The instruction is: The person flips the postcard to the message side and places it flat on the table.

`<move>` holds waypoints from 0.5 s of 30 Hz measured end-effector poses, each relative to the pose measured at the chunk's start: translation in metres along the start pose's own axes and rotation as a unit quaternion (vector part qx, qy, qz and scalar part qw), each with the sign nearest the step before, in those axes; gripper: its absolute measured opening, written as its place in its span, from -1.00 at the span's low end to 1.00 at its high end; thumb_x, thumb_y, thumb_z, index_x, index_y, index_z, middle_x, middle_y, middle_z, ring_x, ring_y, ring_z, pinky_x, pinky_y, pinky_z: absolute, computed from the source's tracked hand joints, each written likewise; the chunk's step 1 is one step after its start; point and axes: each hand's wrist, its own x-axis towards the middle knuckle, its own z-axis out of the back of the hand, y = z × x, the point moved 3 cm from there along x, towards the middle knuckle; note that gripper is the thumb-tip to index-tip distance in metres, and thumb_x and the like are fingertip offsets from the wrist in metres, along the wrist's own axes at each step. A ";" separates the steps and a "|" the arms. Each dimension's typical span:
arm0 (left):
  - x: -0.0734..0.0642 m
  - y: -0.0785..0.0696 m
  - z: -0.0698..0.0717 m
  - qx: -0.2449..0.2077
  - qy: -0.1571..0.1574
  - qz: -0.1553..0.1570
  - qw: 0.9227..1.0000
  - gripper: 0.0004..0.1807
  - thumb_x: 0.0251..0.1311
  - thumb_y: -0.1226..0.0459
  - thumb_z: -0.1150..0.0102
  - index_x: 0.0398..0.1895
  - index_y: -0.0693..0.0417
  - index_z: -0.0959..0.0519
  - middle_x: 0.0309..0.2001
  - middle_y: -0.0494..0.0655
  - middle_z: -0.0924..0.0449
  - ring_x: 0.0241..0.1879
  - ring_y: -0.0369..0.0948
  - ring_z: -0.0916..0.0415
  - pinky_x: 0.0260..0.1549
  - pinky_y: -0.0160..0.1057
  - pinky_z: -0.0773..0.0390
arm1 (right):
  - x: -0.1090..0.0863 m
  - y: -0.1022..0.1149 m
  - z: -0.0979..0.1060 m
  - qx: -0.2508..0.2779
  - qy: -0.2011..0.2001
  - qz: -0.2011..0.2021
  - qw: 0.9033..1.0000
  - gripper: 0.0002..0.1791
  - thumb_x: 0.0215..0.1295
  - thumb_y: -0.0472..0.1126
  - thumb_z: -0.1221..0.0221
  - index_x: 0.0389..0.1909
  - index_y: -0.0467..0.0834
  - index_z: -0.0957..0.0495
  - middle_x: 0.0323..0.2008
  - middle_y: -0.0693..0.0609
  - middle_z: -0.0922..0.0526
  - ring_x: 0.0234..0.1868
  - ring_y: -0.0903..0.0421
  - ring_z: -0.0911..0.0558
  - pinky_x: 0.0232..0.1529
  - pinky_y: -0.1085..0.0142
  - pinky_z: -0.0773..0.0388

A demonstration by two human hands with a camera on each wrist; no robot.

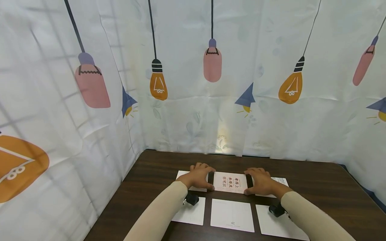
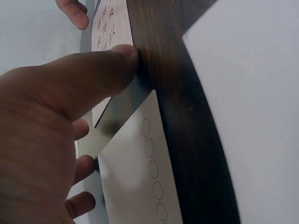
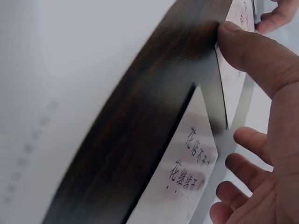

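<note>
A pale pink card (image 1: 230, 182) printed with red characters lies on the dark wooden table, in the middle of the back row. At its left edge is my left hand (image 1: 198, 176), thumb and fingers spread, with the thumb (image 2: 124, 53) right at the near corner. My right hand (image 1: 261, 181) mirrors it at the right edge, its thumb (image 3: 230, 32) by the other near corner. Partly under the left hand lies a white card with a row of circles (image 2: 135, 163). Beneath the right hand is a card with dark handwritten-style characters (image 3: 182, 172).
Three white cards form the front row: a left one (image 1: 194, 214), a middle one (image 1: 232, 214) and a right one (image 1: 271, 224). A small black camera (image 1: 192, 199) hangs under the left wrist, another (image 1: 276, 210) under the right. A patterned curtain (image 1: 187, 134) borders the table.
</note>
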 end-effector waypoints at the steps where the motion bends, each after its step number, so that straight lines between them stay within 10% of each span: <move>1: 0.001 0.000 0.000 -0.001 0.003 0.002 1.000 -0.15 0.10 -0.17 -0.46 0.46 -0.17 -0.42 0.36 -0.08 -0.32 0.34 0.00 -0.15 0.06 0.03 -0.13 | 0.001 -0.001 0.000 0.000 0.002 -0.002 1.000 0.01 -0.07 0.20 -0.57 0.36 -0.21 -0.46 0.40 -0.28 -0.36 0.38 -0.41 -0.26 0.27 -0.39 -0.13; 15: 0.010 -0.008 0.005 0.018 0.025 0.059 0.998 -0.10 -0.08 -0.14 -0.60 0.40 -0.25 -0.46 0.34 -0.05 -0.31 0.27 0.02 -0.19 0.07 0.06 -0.18 | 0.015 0.002 0.007 -0.008 0.051 -0.049 0.997 -0.05 -0.24 0.25 -0.63 0.18 -0.10 -0.53 0.48 -0.38 -0.16 0.44 -0.44 -0.10 0.32 -0.36 -0.05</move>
